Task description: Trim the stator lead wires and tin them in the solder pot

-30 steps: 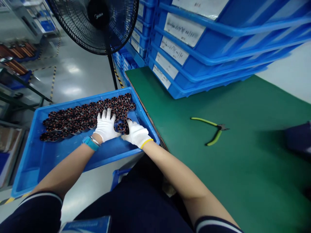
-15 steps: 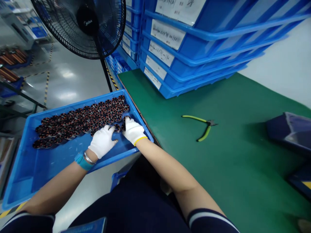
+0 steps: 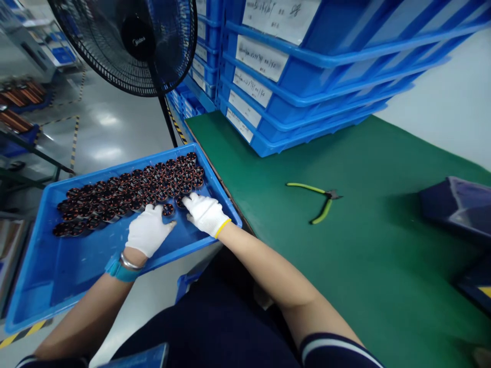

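Rows of small round motor stators [image 3: 126, 197], dark with copper windings, stand upright in a blue tray [image 3: 88, 255]. My right hand [image 3: 207, 213], in a white glove with a yellow cuff, has its fingers closed on a stator [image 3: 181, 202] at the front of the rows, partly hidden by the fingertips. Left of it, my left hand [image 3: 149, 231] wears a white glove too. Its fingertips rest by the front row, with the thumb held apart. One stator [image 3: 168, 209] stands just beyond that thumb, between the two hands.
A green worktop [image 3: 345, 266] lies to the right, bearing green-handled cutters [image 3: 326, 194] and a dark bin [image 3: 456, 209]. Stacked blue crates [image 3: 276, 107] with paper labels stand at its back. A black fan [image 3: 138, 41] stands behind the tray.
Both hands have shifted left along the front row. Stators at the right end that my right hand covered have moved or come into view, and the left hand has drawn back slightly.
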The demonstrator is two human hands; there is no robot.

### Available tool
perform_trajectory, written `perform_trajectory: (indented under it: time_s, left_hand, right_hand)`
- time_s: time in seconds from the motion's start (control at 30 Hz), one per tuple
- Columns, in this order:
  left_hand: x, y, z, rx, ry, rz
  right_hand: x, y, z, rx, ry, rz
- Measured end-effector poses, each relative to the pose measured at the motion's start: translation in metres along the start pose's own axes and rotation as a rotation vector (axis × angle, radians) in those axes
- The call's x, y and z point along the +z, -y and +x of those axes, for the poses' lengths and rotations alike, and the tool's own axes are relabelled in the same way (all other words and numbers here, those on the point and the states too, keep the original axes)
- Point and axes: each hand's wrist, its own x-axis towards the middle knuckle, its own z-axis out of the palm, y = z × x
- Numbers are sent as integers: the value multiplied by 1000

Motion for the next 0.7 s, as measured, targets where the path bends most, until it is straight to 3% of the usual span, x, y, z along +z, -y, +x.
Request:
perform_trajectory:
  time_s: [0.13, 0.27, 0.5, 0.7]
  left_hand:
    - [8, 1, -9, -36, 70, -46]
    - [15, 2, -5, -45, 65, -80]
    - [28, 0, 5, 95, 44, -135]
    - [29, -23, 15, 216, 60, -185]
  right_hand:
    - [3, 11, 0, -16, 19, -63]
    - [5, 20, 0, 22, 30, -105]
    - [6, 25, -3, 65, 23, -132]
    - [0, 18, -10, 156, 57, -138]
